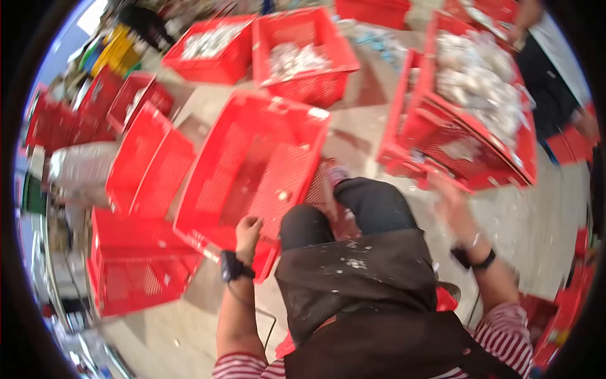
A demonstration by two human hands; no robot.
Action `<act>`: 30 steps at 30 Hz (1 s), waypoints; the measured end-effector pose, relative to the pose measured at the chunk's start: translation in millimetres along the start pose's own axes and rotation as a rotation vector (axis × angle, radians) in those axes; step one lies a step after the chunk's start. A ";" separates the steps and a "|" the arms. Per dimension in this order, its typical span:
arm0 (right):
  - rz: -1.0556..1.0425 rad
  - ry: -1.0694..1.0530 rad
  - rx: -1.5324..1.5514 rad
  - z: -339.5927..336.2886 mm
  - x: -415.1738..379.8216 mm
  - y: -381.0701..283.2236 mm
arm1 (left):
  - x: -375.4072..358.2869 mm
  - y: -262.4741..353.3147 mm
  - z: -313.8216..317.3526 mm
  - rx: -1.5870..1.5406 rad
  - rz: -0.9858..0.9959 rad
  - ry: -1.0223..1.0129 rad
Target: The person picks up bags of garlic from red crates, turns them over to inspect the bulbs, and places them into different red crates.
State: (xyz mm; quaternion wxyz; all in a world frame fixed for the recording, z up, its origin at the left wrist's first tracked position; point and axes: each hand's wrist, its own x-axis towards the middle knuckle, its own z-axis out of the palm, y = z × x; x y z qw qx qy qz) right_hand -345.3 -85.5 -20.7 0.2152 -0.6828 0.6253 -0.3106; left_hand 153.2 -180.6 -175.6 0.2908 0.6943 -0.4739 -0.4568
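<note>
My left hand (249,235) is at the near edge of a large red basket (208,183), its fingers curled in; whether it grips anything is hidden. That basket has mesh walls and holds only small pale bits on its floor. On the right, my right hand (451,205) is blurred by motion, just below a stack of red crates (454,136). The top crate is filled with whitish bagged items (476,82). A dark apron (353,278) with pale specks covers my lap.
Two red crates with pale items (211,49) (303,57) stand ahead. More red crates (148,167) (132,259) and a clear plastic bundle (82,165) are at the left. Another person's hand (587,124) and dark clothing (546,82) show at the right.
</note>
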 end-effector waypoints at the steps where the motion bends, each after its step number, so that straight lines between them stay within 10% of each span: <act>1: 0.194 -0.217 0.066 17.9 -9.3 -59.9 | 13.9 -17.7 0.4 0.130 -0.066 -0.010; 4: 0.163 -0.361 -0.524 90.7 -34.7 -89.6 | 66.3 -76.7 13.0 0.459 -0.212 -0.145; 19: 0.222 -0.383 -0.227 84.8 23.8 -55.1 | 211.8 -206.7 188.4 0.888 -0.081 -0.321; 21: 0.211 -0.347 -0.199 87.4 24.5 -56.2 | 225.6 -262.8 200.0 -0.252 -0.222 -0.215; 23: 0.199 -0.335 -0.169 87.5 22.6 -53.1 | 198.0 -116.7 164.8 -0.744 -0.600 -0.180; 25: 0.177 -0.323 -0.136 89.4 21.2 -56.8 | 188.0 -96.0 139.9 -1.159 -0.346 -0.459; 30: 0.165 -0.267 -0.263 97.9 23.2 -70.5 | 142.6 -0.6 91.7 -0.759 -0.441 -0.396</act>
